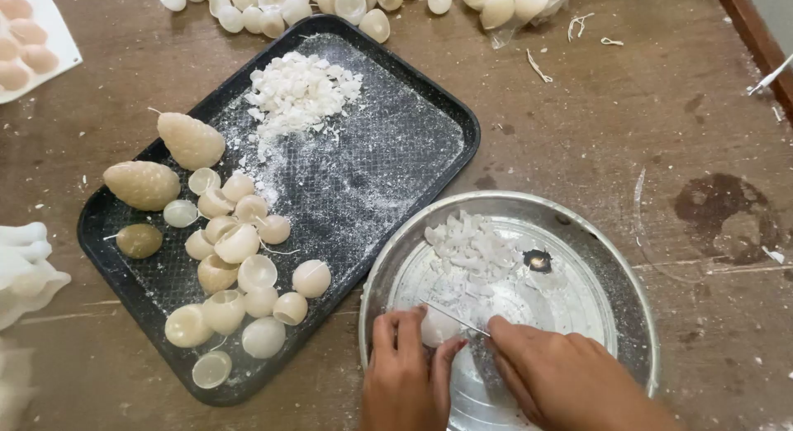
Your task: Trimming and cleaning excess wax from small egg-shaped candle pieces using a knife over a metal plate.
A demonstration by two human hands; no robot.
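While both hands work low in the metal pan (628, 274) at the bottom edge of the view, the left hand (405, 373) comes up from below with its fingers curled down, its grip pinching a small white wax piece (435, 328) against the pan floor. The right hand (557, 373) lies beside it, angled inward, its grip pressed together on a thin blade (453, 315) that slants across the top of the wax piece. White wax chips (471, 253) are heaped just beyond the fingertips, toward the pan's far side, with a small dark spot (538, 260) near them. The pan's raised rim closes the hands in on the left and right. Just beside it on the left the black tray (396, 175) sits at a slant, its near corner almost touching the pan; it carries a pile of chips (297, 92), pale half shells (239, 266) and two pine-cone candles (165, 163). The brown worktop (628, 109) lies open to the right and beyond the pan.
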